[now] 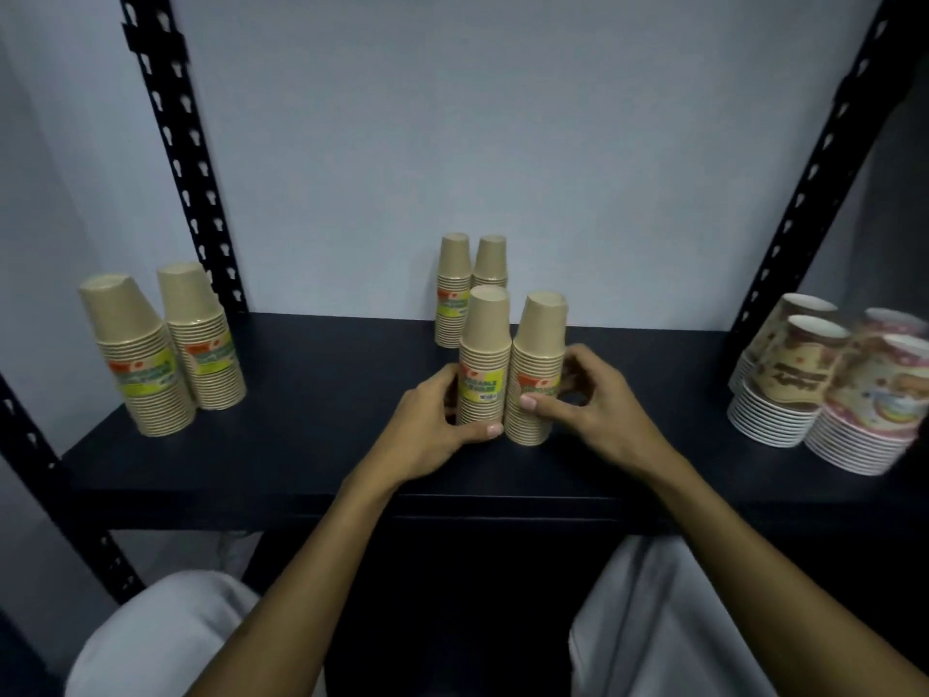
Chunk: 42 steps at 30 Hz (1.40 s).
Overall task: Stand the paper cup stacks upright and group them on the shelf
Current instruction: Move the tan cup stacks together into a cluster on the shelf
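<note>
Hands (507, 420) around upright cup stacks (510, 367)

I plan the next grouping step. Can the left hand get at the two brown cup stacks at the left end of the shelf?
Probably yes. The dark shelf between the left hand and the left pair of stacks lies bare, but the hand now holds a middle stack and must let go first.

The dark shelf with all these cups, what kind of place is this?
Probably a storeroom or stockroom. A black slotted metal upright frames the dark shelf board, which holds wrapped stacks of brown paper cups and printed party cups against a bare pale wall.
</note>
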{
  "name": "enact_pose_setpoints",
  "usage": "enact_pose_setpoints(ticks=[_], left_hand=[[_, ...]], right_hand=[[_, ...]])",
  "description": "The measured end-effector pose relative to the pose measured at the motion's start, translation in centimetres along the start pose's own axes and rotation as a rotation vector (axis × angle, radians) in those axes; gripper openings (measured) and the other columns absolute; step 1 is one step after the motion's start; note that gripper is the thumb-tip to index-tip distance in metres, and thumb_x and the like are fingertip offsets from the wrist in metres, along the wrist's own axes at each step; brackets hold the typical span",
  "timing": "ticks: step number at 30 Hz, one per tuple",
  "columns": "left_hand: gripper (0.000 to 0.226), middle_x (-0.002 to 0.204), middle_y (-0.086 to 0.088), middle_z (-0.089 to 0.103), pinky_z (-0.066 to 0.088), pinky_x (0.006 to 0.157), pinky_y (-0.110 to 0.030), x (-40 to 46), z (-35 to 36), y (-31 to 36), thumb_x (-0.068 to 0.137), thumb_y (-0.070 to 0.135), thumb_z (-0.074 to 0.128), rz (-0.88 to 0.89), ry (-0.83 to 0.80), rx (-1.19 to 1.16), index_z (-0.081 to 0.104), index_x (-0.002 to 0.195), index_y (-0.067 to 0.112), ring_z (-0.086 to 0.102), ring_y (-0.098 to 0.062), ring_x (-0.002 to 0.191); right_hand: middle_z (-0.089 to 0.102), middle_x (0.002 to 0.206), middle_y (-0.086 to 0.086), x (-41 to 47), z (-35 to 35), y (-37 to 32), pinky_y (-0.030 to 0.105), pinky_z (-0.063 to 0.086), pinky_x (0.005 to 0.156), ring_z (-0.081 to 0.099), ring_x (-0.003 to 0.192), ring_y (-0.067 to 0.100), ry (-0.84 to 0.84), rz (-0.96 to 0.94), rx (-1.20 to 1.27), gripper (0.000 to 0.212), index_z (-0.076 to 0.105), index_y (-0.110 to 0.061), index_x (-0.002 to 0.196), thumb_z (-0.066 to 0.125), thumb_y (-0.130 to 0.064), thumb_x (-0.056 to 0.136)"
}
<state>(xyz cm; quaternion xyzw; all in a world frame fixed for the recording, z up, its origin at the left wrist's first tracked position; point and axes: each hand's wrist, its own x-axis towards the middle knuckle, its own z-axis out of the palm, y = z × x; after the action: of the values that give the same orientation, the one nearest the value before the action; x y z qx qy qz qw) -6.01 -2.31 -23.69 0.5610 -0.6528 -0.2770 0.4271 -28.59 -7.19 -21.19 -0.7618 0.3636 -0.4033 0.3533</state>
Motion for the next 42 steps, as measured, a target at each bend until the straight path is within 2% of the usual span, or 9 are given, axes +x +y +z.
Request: enact_pose_setpoints(ticks=[7,10,16,19,21,26,32,38,42], left_hand=[[0.079,0.127,0.010,0.069,0.051,0.092,-0.017,0.1,0.3,0.5,0.067,0.036,0.093,-0.025,0.037,0.004,0.056,0.135,0.023,0.065,0.000,0.110],[0.078,0.124,0.012,0.068,0.050,0.088,-0.012,0.0,0.3,0.6,0.066,0.037,0.093,-0.021,0.044,0.014,0.056,0.134,0.024,0.065,0.002,0.108],[0.080,0.126,0.009,0.069,0.055,0.097,-0.026,-0.1,0.4,0.5,0.065,0.040,0.093,-0.021,0.059,0.032,0.057,0.134,0.022,0.066,-0.003,0.111],[0.079,0.128,0.008,0.069,0.054,0.094,-0.022,-0.1,0.4,0.6,0.066,0.041,0.092,-0.019,0.064,0.047,0.056,0.134,0.022,0.066,-0.005,0.112],[0.079,0.128,0.009,0.068,0.052,0.091,-0.017,-0.2,0.4,0.7,0.067,0.041,0.091,-0.022,0.063,0.051,0.056,0.134,0.022,0.066,-0.005,0.112],[0.077,0.128,0.009,0.067,0.047,0.087,-0.012,-0.2,0.6,0.7,0.067,0.043,0.091,-0.025,0.094,0.105,0.056,0.133,0.023,0.063,-0.005,0.113],[0.080,0.133,0.008,0.065,0.051,0.097,-0.027,0.6,0.5,0.2,0.067,0.049,0.089,-0.018,0.125,0.214,0.054,0.134,0.025,0.060,-0.010,0.122],[0.082,0.130,0.010,0.066,0.049,0.093,-0.023,3.1,-1.5,-0.4,0.067,0.045,0.090,-0.039,0.067,0.260,0.051,0.137,0.028,0.061,-0.008,0.118],[0.087,0.130,0.009,0.066,0.053,0.099,-0.036,5.2,-2.5,-1.3,0.067,0.049,0.089,-0.065,0.042,0.313,0.048,0.140,0.029,0.063,-0.012,0.117]], right_hand=[[0.069,0.104,-0.007,-1.0,1.2,1.6,0.025,0.055,0.080,0.064,0.090,0.009,-0.013,0.060,-0.130,0.048,0.059,-0.022,0.115,0.087,-0.034,0.077],[0.068,0.102,-0.009,-1.1,1.4,1.5,0.018,0.052,0.075,0.062,0.087,0.004,0.007,0.048,-0.155,0.048,0.058,-0.021,0.112,0.087,-0.035,0.077],[0.066,0.098,-0.010,-0.9,1.5,1.3,0.014,0.050,0.070,0.061,0.081,-0.002,0.004,0.056,-0.163,0.052,0.054,-0.018,0.110,0.088,-0.033,0.075],[0.066,0.103,-0.008,-0.8,1.1,1.4,0.021,0.054,0.074,0.064,0.087,0.008,-0.021,0.082,-0.138,0.056,0.053,-0.021,0.110,0.090,-0.039,0.072],[0.066,0.107,-0.007,-0.9,0.9,1.3,0.018,0.054,0.075,0.065,0.091,0.010,-0.022,0.097,-0.083,0.059,0.053,-0.022,0.115,0.089,-0.038,0.072],[0.070,0.104,-0.007,-0.8,0.9,1.5,0.015,0.051,0.074,0.065,0.088,0.003,-0.034,0.059,-0.058,0.045,0.060,-0.019,0.115,0.085,-0.031,0.079],[0.070,0.110,-0.011,0.9,0.7,2.3,0.021,0.055,0.077,0.066,0.095,0.006,-0.082,0.016,-0.123,0.051,0.059,-0.025,0.122,0.085,-0.034,0.079],[0.069,0.114,-0.013,4.2,1.4,2.9,0.014,0.051,0.076,0.065,0.097,-0.001,-0.129,-0.004,-0.144,0.056,0.058,-0.027,0.128,0.084,-0.035,0.079],[0.069,0.114,-0.014,6.7,2.0,3.6,0.013,0.051,0.076,0.064,0.096,-0.003,-0.135,-0.017,-0.172,0.057,0.057,-0.026,0.128,0.084,-0.037,0.079]])
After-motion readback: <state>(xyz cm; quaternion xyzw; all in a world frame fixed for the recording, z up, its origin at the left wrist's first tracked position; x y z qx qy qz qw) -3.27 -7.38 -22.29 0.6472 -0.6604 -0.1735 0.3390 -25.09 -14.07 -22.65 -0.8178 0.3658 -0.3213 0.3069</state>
